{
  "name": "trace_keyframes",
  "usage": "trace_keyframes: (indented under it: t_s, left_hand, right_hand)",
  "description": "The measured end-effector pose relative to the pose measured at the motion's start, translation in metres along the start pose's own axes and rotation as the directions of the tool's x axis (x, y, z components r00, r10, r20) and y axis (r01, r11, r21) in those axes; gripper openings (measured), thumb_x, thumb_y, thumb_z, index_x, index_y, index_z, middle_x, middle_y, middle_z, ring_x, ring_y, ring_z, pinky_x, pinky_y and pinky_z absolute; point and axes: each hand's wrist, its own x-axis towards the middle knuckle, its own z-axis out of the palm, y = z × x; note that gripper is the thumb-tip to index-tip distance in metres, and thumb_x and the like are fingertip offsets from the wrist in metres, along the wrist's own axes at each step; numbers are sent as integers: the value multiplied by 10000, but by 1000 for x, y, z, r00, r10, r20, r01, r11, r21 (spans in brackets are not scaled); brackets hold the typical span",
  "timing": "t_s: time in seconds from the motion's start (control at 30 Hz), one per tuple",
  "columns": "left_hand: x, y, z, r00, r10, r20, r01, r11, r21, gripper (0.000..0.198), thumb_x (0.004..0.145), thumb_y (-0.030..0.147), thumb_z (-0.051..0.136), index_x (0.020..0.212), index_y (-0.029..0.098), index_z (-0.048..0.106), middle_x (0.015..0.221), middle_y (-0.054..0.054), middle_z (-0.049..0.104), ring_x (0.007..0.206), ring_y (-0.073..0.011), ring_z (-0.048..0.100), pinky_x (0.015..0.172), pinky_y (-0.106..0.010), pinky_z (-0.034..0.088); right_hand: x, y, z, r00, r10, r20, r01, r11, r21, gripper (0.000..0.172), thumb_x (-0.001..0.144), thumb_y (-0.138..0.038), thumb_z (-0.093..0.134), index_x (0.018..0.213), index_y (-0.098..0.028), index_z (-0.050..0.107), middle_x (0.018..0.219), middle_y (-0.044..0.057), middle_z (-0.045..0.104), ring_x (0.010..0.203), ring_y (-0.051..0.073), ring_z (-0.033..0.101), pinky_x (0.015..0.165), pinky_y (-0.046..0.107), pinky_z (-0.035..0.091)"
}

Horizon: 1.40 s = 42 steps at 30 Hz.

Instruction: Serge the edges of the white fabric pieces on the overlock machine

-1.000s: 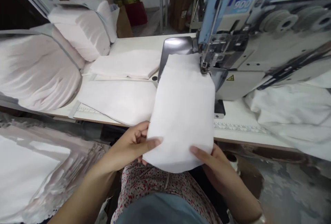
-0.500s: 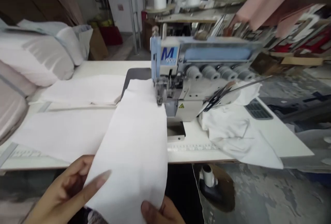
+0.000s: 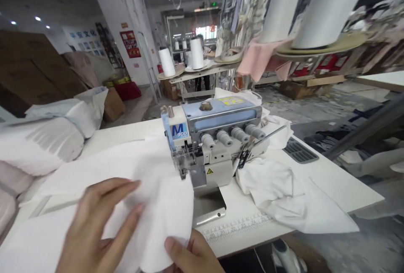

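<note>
A white fabric piece [image 3: 160, 197] lies across the sewing table and runs under the presser foot [image 3: 186, 165] of a blue and cream overlock sewing machine [image 3: 214, 138]. My left hand [image 3: 97, 226] rests on the fabric with its fingers spread, pinching it near the front. My right hand [image 3: 191, 254] holds the fabric's near edge, thumb on top, and is partly cut off by the lower frame edge. The needle area is mostly hidden by the fabric and machine.
Bundled stacks of pale fabric [image 3: 41, 147] stand at the left of the table. A loose heap of white fabric [image 3: 277, 193] lies right of the machine. A ruler scale [image 3: 235, 227] marks the table's front edge. Thread cones [image 3: 197, 54] stand on stands behind.
The head view has tilted up and shows more of the room. The fabric now lies slacker and folded near the presser foot, and both hands have moved lower in the view.
</note>
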Motion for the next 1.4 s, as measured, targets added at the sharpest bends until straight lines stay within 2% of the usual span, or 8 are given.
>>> trace_keyframes:
  t_s: [0.07, 0.23, 0.43, 0.6, 0.83, 1.03, 1.17, 1.4]
  left_hand:
    - [19, 2, 12, 985, 116, 128, -96, 984, -149, 277, 928, 377, 477, 1120, 301, 662, 1227, -71, 521, 1129, -251, 539, 922, -361, 499]
    - [31, -9, 38, 889, 285, 358, -154, 923, -353, 555, 970, 544, 190, 1184, 334, 658, 1281, -42, 600, 1241, -265, 498, 1068, -444, 368]
    - [-6, 3, 47, 940, 195, 281, -143, 970, -195, 731, 927, 621, 20, 1327, 311, 547, 1334, -19, 593, 1298, -241, 468, 1115, -401, 271]
    - [-21, 23, 55, 963, 139, 230, -129, 990, -56, 678, 955, 561, 13, 1417, 293, 430, 1420, -2, 509, 1355, -208, 398, 1150, -364, 198]
    - [-14, 29, 46, 922, 193, 336, -168, 980, -105, 617, 981, 506, 78, 1471, 232, 335, 1502, -34, 396, 1394, -222, 330, 1160, -399, 235]
    - [-2, 32, 45, 942, 122, 312, -88, 989, -122, 617, 985, 507, 99, 1372, 241, 499, 1417, -42, 493, 1322, -224, 429, 1103, -352, 350]
    - [0, 35, 45, 953, 80, 293, -46, 992, -121, 632, 974, 547, 116, 1330, 251, 546, 1366, -52, 516, 1276, -238, 475, 1046, -338, 415]
    - [0, 30, 46, 931, 162, 327, -134, 985, -105, 537, 998, 463, 173, 1383, 238, 472, 1419, -54, 475, 1336, -230, 406, 1103, -372, 344]
  right_hand:
    - [9, -8, 7, 999, -10, 42, 9, 1000, 21, 644, 642, -672, 714, 939, -113, 588, 475, -28, 607, 372, 81, 525, 382, 161, 327]
    - [18, -20, 9, 982, -134, 134, 129, 990, 51, 580, 725, -665, 646, 936, -125, 606, 461, -25, 605, 358, 77, 530, 385, 148, 355]
    - [9, -30, 1, 958, -282, 43, 283, 959, -13, 479, 825, -553, 611, 1056, -133, 613, 629, 25, 668, 559, 139, 672, 441, 170, 441]
    - [7, -24, 13, 970, -228, 85, 229, 973, 0, 413, 740, -409, 764, 1059, -196, 613, 716, -36, 621, 613, 84, 597, 585, 191, 476]
    - [5, -15, 6, 957, -288, 13, 288, 950, -121, 384, 863, -559, 550, 809, -180, 548, 476, -74, 506, 393, 78, 490, 424, 189, 340]
    - [1, -25, 2, 866, -498, -40, 456, 821, -343, 212, 849, -390, 631, 871, -181, 607, 746, -20, 556, 693, 125, 483, 653, 254, 402]
    - [4, -24, 6, 830, -548, -102, 465, 782, -415, 231, 879, -393, 589, 811, -174, 610, 698, -18, 572, 668, 134, 493, 643, 267, 395]
    - [0, -22, -1, 822, -559, -104, 476, 777, -412, 362, 924, -438, 515, 684, -179, 592, 652, 2, 644, 642, 138, 573, 632, 255, 414]
